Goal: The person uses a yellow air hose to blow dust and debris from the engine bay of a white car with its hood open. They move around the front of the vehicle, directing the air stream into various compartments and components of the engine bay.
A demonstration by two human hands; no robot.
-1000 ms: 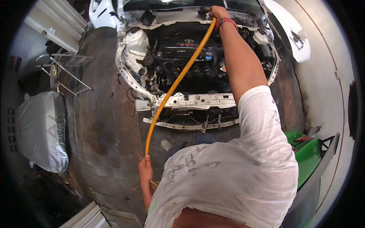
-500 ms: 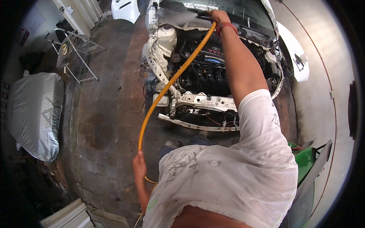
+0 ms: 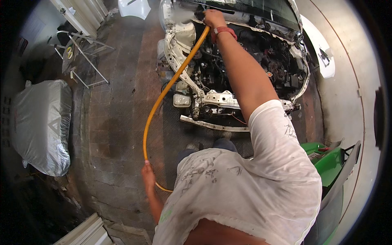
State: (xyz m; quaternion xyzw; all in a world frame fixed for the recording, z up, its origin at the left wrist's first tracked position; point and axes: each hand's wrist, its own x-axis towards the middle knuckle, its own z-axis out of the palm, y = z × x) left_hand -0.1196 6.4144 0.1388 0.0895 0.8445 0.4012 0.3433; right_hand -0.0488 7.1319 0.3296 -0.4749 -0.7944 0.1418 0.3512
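Observation:
My right hand [image 3: 214, 18], with a red band at the wrist, reaches far forward and grips a dark spray nozzle [image 3: 199, 15] at the end of a yellow-orange hose [image 3: 168, 86]. A pale mist [image 3: 182, 15] blows leftward from the nozzle over the far left corner of a white car's open engine bay [image 3: 261, 61]. Low on the left, my left hand [image 3: 148, 173] is closed round the same hose, beside my hip. Between the two hands the hose bows out to the left. My fingers hide most of the nozzle.
White front body frame [image 3: 222, 98] and a detached bumper bar [image 3: 212, 124] lie just ahead of my feet. A silver-covered car [image 3: 43, 124] stands left, a folding metal stand [image 3: 85, 61] behind it. White panels [image 3: 320, 49] lean at the right wall, near green bodywork [image 3: 326, 163].
My right hand and the nozzle have moved left, toward the far left corner of the engine bay, and the spray moved with them. My left hand still holds the hose.

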